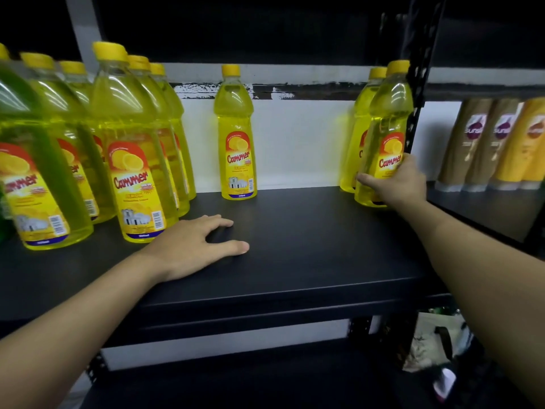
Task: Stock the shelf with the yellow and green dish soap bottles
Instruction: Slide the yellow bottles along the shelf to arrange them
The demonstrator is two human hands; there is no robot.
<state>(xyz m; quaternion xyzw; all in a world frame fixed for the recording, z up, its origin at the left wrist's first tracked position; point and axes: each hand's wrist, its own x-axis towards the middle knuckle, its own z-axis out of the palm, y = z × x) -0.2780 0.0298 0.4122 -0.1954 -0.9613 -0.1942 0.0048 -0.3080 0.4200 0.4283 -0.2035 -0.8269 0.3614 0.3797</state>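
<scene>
Your right hand curls round a yellow dish soap bottle at the right end of the shelf, just in front of a second bottle. Your left hand lies flat on the shelf, fingers spread, beside the crowded yellow bottles at left.

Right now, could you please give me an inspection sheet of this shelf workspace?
Surface: black shelf board, dark and matte.
Job's things: yellow plastic dish soap bottles grouped at left; lone yellow bottle at the back wall.
Clutter: nothing seen.
Hands: left hand rests flat on the board; right hand has fingers round the front right yellow bottle.
Cables: nothing seen.
Surroundings: brown and orange shampoo bottles on the neighbouring shelf; white printed bag below.
</scene>
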